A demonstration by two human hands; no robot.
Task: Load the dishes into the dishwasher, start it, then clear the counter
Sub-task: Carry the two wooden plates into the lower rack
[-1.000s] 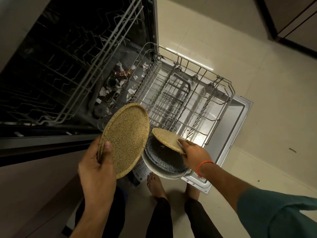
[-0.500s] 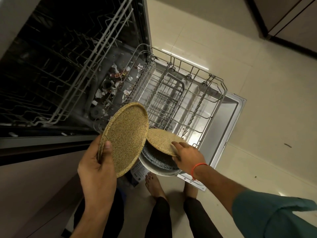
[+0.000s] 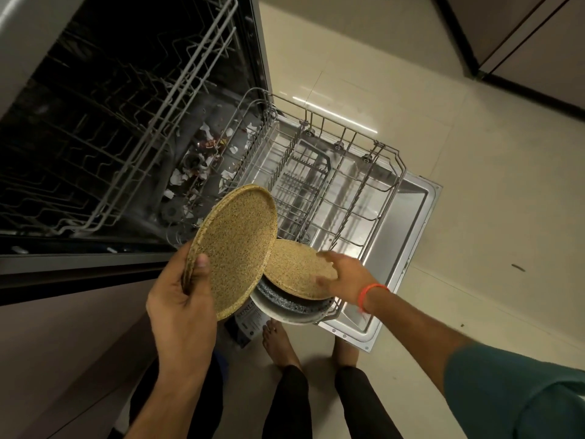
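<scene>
My left hand (image 3: 180, 305) grips a large speckled tan plate (image 3: 237, 245) by its near rim, tilted on edge above the open dishwasher door (image 3: 408, 236). My right hand (image 3: 345, 280), blurred, holds a smaller speckled tan plate (image 3: 294, 270) at its right edge. That plate lies over a dark speckled pan with a white outside (image 3: 285, 307), which sits at the near corner of the pulled-out lower rack (image 3: 342, 191). A cutlery basket (image 3: 300, 182) stands in that rack.
The upper rack (image 3: 152, 128) is pulled out to the left, above the dark tub. Scraps of white and red debris (image 3: 202, 163) lie on the tub floor. My bare feet (image 3: 278, 346) stand on the cream tile floor (image 3: 474, 185) beside the door. Dark cabinets (image 3: 522, 42) stand far right.
The small plate in my right hand has shifted left and flatter over the pan, its edge now tucked behind the large plate. My left hand holds the large plate much as before.
</scene>
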